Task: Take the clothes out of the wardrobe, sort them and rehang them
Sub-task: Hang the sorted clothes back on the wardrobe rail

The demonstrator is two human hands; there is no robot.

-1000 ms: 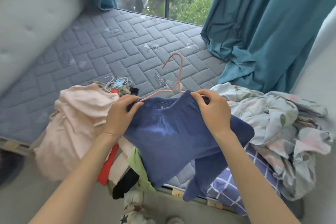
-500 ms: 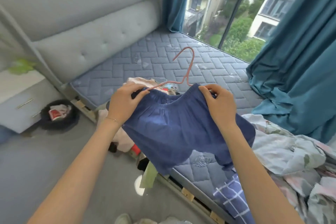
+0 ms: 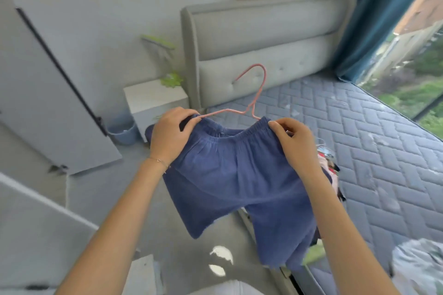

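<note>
A pair of blue shorts (image 3: 235, 182) hangs in the air in front of me, its elastic waistband stretched over a pink wire hanger (image 3: 256, 90) whose hook points up. My left hand (image 3: 171, 135) grips the left end of the waistband and hanger. At the right end, my right hand (image 3: 296, 140) pinches the waistband over the hanger's arm. Both legs of the shorts dangle above the floor beside the bed.
A bare quilted mattress (image 3: 374, 151) with a grey padded headboard (image 3: 266, 38) lies to the right. A white bedside cabinet (image 3: 153, 100) and a blue bin (image 3: 123, 133) stand behind my left hand. A grey door panel (image 3: 48, 93) is at the left. Clothes (image 3: 329, 163) peek from behind my right wrist.
My view has swung left from the window and bed toward the headboard, cabinet and door. Both hands keep hold of the shorts on the hanger, now carried off the bed over the floor.
</note>
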